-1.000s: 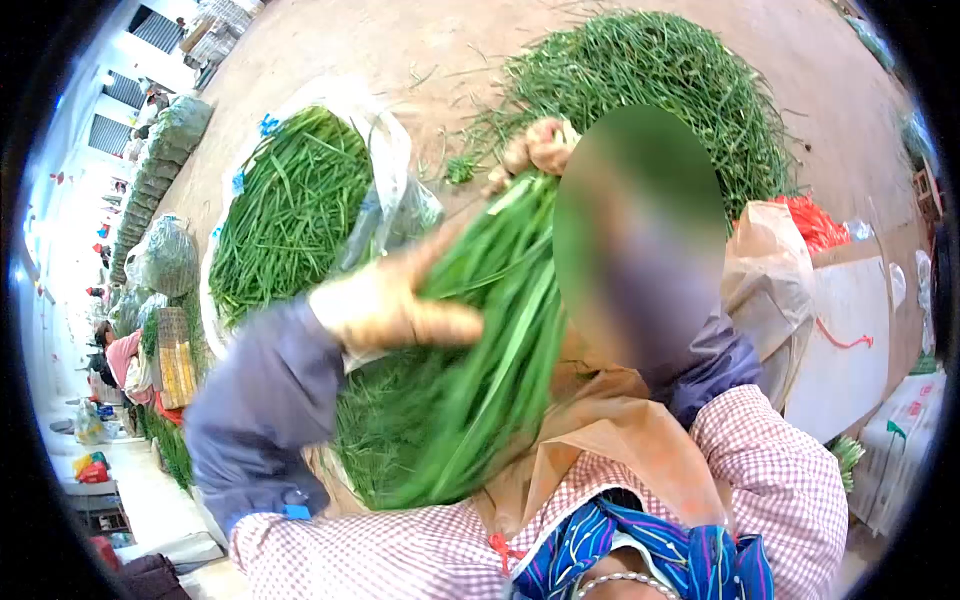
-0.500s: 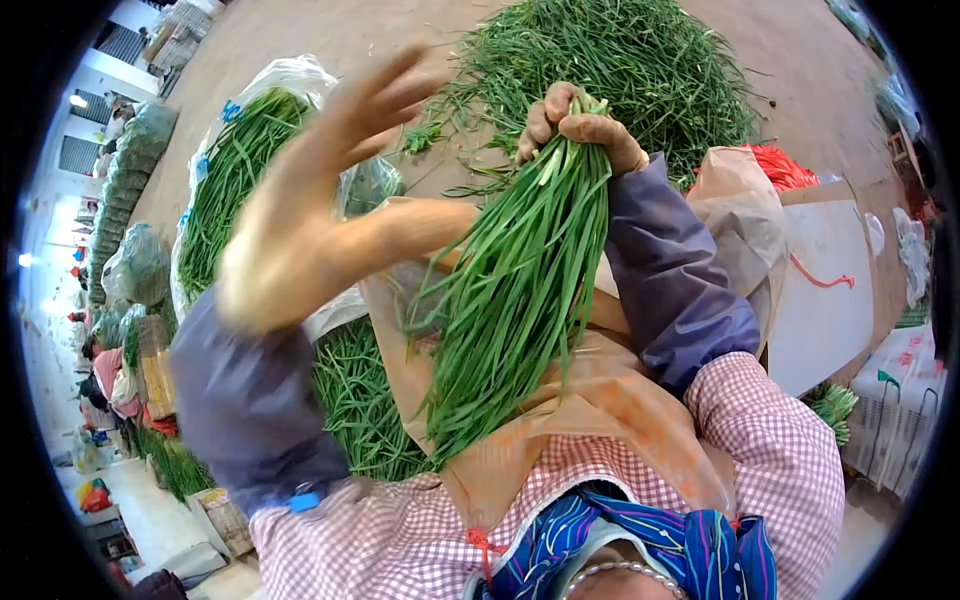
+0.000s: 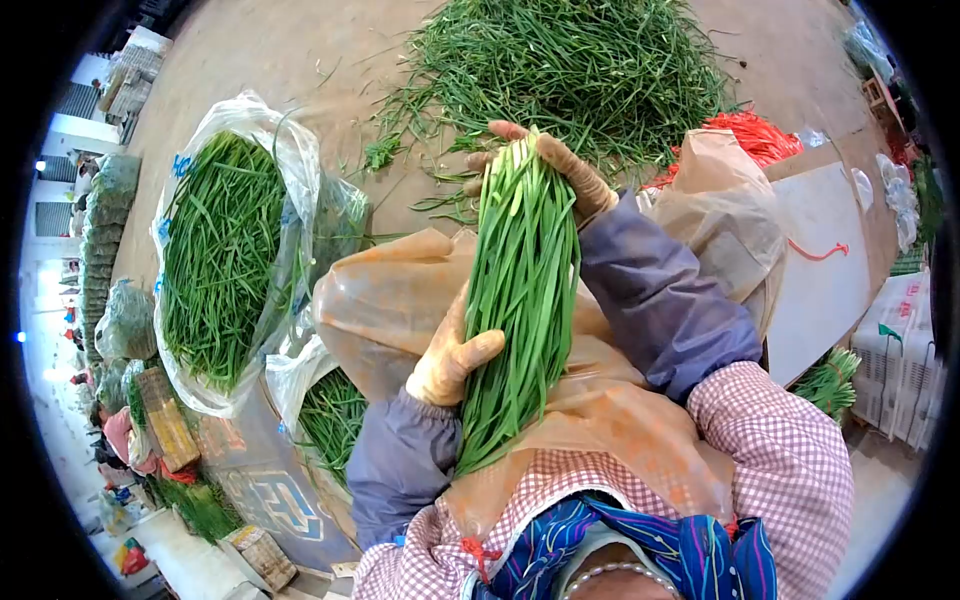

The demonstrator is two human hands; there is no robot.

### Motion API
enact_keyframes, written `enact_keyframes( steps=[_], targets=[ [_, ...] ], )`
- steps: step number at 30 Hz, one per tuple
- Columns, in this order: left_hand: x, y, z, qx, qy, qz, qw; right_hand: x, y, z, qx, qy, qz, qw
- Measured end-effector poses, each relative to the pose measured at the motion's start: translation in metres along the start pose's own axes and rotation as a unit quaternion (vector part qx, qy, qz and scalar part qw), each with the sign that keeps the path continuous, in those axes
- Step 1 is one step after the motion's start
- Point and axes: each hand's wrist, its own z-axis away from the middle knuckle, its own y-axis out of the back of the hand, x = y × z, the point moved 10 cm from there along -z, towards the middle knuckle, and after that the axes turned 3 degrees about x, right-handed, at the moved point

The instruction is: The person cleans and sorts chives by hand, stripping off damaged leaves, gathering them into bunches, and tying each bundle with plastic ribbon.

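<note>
A bundle of green garlic chives lies lengthwise over my lap, pale cut ends away from me and leaf tips toward my waist. My right hand, in a stained tan glove, holds it near the cut ends, thumb on the near side and fingers spread behind. Lower down, my gloved left hand is closed round the leaves from the left, its thumb lying across them; the other fingers are mostly hidden behind the bundle. Under both hands is a translucent brown plastic apron covering my lap.
Ahead on the floor lies a large heap of loose green leaves. To the left stands a clear plastic bag full of chives. Red ties and a pale board are on the right, beyond them white crates.
My left hand has come down from a blurred raised sweep and now clasps the bundle's leaves. The bundle has swung more upright, its cut ends slightly lower, and its leaves are gathered closer together.
</note>
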Motion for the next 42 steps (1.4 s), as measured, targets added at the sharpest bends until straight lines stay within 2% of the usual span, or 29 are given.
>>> enact_keyframes(
  steps=[3,5,9,10,14,17,18,19,21,22,23,25,27,28,30,31,34,36,37,38,39,40,41,42],
  targets=[
    [-0.003,0.017,-0.002,0.033,-0.013,0.019,0.999,0.002,0.023,0.009,0.066,0.003,0.017,0.998],
    [0.001,0.021,-0.007,0.054,-0.012,0.033,0.998,0.010,0.027,0.020,0.055,0.009,-0.021,0.998],
    [-0.002,0.030,-0.015,0.118,-0.011,0.080,0.990,0.053,0.013,0.061,0.143,-0.091,-0.028,0.985],
    [0.000,0.034,-0.019,0.118,-0.027,0.073,0.990,0.069,-0.001,0.068,0.169,-0.130,-0.081,0.974],
    [-0.003,0.044,-0.047,0.149,0.042,-0.079,0.985,0.105,0.024,0.042,0.191,-0.142,-0.065,0.969],
    [-0.007,0.061,-0.074,0.149,0.186,-0.089,0.967,0.126,0.047,0.023,0.235,-0.168,-0.124,0.949],
    [-0.004,0.067,-0.083,0.153,0.217,-0.100,0.959,0.125,0.053,0.016,0.253,-0.133,-0.119,0.951],
    [-0.007,0.072,-0.086,0.182,0.289,-0.100,0.934,0.130,0.059,0.016,0.275,-0.145,-0.141,0.940],
    [-0.015,0.080,-0.108,0.111,0.362,-0.132,0.916,0.134,0.071,0.017,0.319,-0.168,-0.183,0.915],
    [-0.024,0.083,-0.121,0.072,0.418,-0.198,0.884,0.136,0.090,0.016,0.324,-0.159,-0.159,0.919],
    [-0.031,0.089,-0.137,0.035,0.471,-0.262,0.842,0.173,0.120,0.020,0.350,-0.248,-0.215,0.877],
    [-0.085,0.124,-0.143,0.093,0.613,-0.134,0.773,0.211,0.169,0.008,0.339,-0.264,-0.299,0.852],
    [-0.155,0.161,-0.167,0.052,0.624,-0.103,0.773,0.243,0.239,0.006,0.298,-0.263,-0.258,0.880],
    [-0.159,0.159,-0.177,0.036,0.583,-0.111,0.804,0.240,0.246,0.004,0.279,-0.264,-0.237,0.893],
    [-0.159,0.152,-0.180,0.009,0.493,-0.124,0.861,0.227,0.248,0.011,0.329,-0.258,-0.195,0.887],
    [-0.148,0.152,-0.184,-0.001,0.470,-0.229,0.853,0.217,0.241,0.010,0.347,-0.256,-0.171,0.886],
    [-0.081,0.139,-0.201,-0.009,0.357,-0.514,0.780,0.166,0.204,-0.021,0.282,-0.189,-0.175,0.924],
    [-0.048,0.133,-0.191,0.023,0.304,-0.603,0.737,0.154,0.196,-0.041,0.240,-0.134,-0.172,0.946],
    [-0.027,0.120,-0.189,0.040,0.275,-0.645,0.712,0.144,0.181,-0.043,0.238,-0.144,-0.149,0.949],
    [-0.015,0.112,-0.178,0.045,0.330,-0.671,0.663,0.133,0.163,-0.041,0.236,-0.152,-0.125,0.951],
    [0.000,0.097,-0.172,0.049,0.297,-0.696,0.652,0.120,0.142,-0.037,0.234,-0.160,-0.101,0.954],
    [0.004,0.101,-0.167,0.063,0.242,-0.707,0.661,0.100,0.125,-0.039,0.236,-0.099,-0.036,0.966],
    [0.008,0.103,-0.159,0.076,0.186,-0.717,0.667,0.082,0.107,-0.037,0.247,-0.037,-0.035,0.968],
    [0.022,0.089,-0.147,0.098,0.159,-0.687,0.702,0.074,0.094,-0.037,0.251,0.009,-0.055,0.966]
  ],
)
